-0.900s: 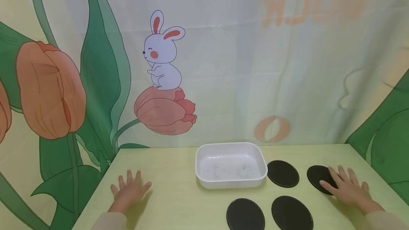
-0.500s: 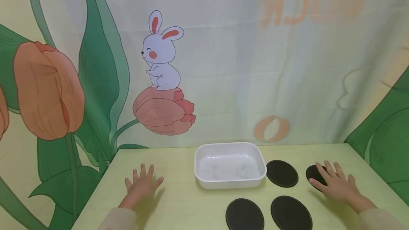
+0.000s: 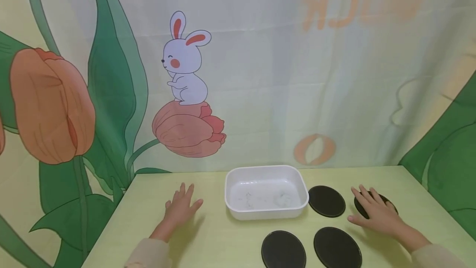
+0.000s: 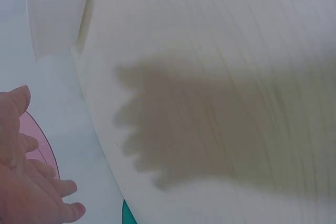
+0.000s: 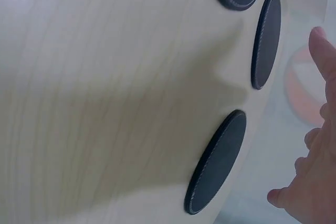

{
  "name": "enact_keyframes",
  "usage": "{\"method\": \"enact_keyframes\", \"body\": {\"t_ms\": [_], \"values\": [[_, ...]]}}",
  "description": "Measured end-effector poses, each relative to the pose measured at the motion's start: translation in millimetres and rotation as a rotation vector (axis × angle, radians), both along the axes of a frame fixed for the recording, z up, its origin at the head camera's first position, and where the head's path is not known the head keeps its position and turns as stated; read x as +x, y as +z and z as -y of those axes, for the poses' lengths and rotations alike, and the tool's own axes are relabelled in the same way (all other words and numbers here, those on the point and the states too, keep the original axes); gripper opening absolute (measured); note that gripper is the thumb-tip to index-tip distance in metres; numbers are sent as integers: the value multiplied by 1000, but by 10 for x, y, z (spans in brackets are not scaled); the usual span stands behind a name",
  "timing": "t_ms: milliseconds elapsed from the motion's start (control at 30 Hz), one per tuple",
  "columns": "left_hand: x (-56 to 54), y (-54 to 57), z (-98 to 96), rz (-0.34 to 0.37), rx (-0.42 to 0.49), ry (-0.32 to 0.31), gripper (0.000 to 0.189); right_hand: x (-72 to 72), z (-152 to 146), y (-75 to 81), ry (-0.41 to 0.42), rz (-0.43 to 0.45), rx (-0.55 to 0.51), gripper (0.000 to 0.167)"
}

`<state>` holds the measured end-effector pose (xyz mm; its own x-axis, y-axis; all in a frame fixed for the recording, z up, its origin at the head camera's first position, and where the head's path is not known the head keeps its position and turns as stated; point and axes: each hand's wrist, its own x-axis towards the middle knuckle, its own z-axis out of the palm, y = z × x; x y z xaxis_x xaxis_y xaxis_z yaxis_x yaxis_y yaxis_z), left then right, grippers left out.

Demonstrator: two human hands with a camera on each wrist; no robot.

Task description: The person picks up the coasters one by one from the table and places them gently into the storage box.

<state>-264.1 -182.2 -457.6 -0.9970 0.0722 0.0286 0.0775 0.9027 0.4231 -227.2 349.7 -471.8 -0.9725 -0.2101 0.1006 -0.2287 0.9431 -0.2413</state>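
Right hand (image 3: 378, 213) shifted left, round, black, edge-stitched coaster (image 5: 217, 163) nearby

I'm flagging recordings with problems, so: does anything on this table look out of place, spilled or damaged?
Nothing clearly stands out. The four black discs lie flat, with no visible damage. The white tray sits upright but has faint marks on its floor; I can't tell whether they're residue or reflections.

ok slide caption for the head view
Left hand and right hand hover above a table with a white tray and four black discs.
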Motion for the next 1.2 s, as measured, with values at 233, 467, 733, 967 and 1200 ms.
{"method": "enact_keyframes", "body": {"t_ms": [233,467,733,967,1200], "values": [[-75,57,-203,-103,153,-61,56,-13,166,82,119,9,-167,92],[-186,-3,-391,-189,307,-63,49,-25,303,134,107,180,-297,91],[-247,-46,-575,-135,463,2,49,-79,333,53,158,395,-508,83],[-288,-94,-697,-48,619,62,51,-121,333,-30,222,521,-620,69],[-333,-160,-774,-7,713,115,49,-149,356,-121,240,553,-613,52]]}}
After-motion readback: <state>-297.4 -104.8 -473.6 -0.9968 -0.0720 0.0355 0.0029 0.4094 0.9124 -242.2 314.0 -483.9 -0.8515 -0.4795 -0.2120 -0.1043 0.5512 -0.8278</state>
